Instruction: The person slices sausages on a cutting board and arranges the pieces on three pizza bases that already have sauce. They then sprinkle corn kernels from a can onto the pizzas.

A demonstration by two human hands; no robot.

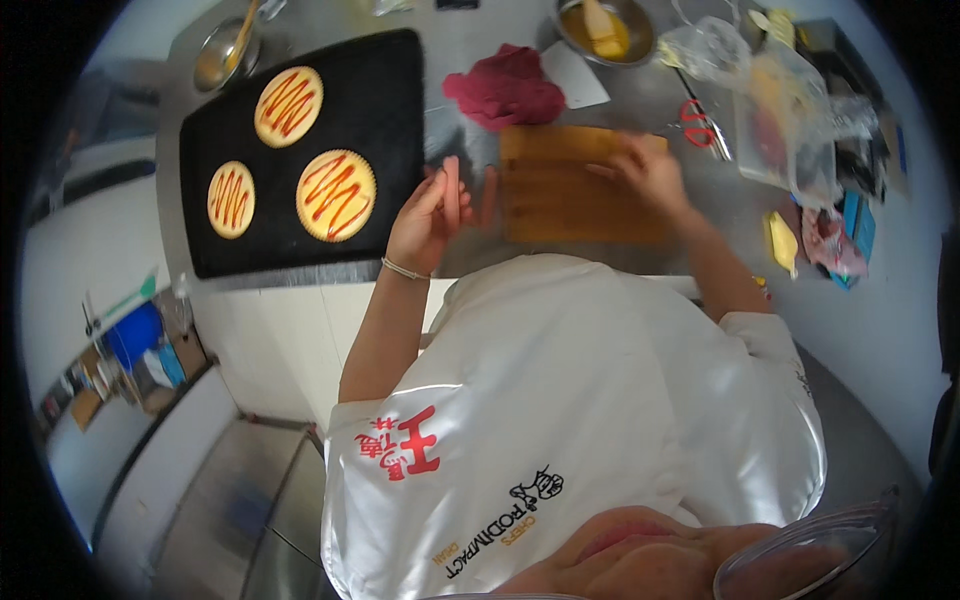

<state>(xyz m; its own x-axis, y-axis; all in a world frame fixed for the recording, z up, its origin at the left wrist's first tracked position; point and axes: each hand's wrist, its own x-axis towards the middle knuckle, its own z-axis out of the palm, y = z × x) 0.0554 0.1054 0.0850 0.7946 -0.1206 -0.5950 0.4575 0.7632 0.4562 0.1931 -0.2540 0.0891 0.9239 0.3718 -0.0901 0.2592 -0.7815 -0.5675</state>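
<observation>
My left hand (425,222), a bracelet at its wrist, is closed around a pink sausage-like stick (452,190) held upright between the tray and the board. A second pink stick (489,196) shows just beside it, near the board's left edge. My right hand (647,172) is over the right part of a wooden cutting board (560,215); motion blurs its fingers, and I cannot make out anything in them. To the left, a black baking tray (285,240) carries three round pale dough bases (337,195) with zigzags of red sauce.
Behind the board lie a dark red cloth (507,88) and a metal bowl (648,40) of yellow liquid with a brush in it. Red-handled scissors (698,124), clear plastic bags (790,120) and a yellow piping bag (783,243) lie at right. Another metal bowl (213,68) stands far left.
</observation>
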